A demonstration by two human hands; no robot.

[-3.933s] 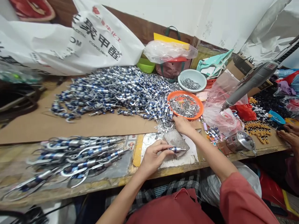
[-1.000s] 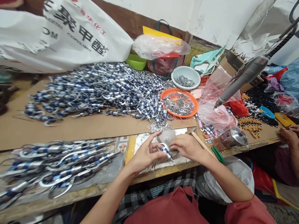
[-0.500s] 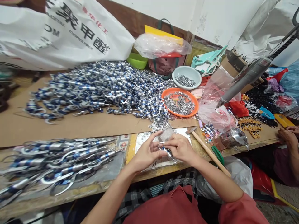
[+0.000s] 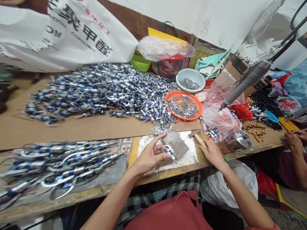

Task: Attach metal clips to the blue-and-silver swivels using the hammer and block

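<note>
Between its thumb and fingers, my left hand (image 4: 151, 157) holds a silver and blue metal piece (image 4: 170, 152) with a curved hook and a small ring at its end. The piece is over the left edge of a grey metal plate (image 4: 177, 144), which lies on a white sheet (image 4: 193, 155). To the right, my right hand (image 4: 213, 153) is wrapped round the wooden handle of a hammer (image 4: 197, 137), its head resting near the sheet's right edge.
Behind are a large pile of silver-blue pieces (image 4: 96, 89), an orange tray (image 4: 200, 110) and a pale bowl (image 4: 203, 83). More pieces (image 4: 59, 166) lie left. A power screwdriver (image 4: 247, 83) hangs above a steel jar (image 4: 237, 140). Another person's hands (image 4: 295, 140) show far right.
My right hand has left the metal piece, moved right and taken hold of the hammer handle. The grey plate is now uncovered. My left hand still holds the piece.
</note>
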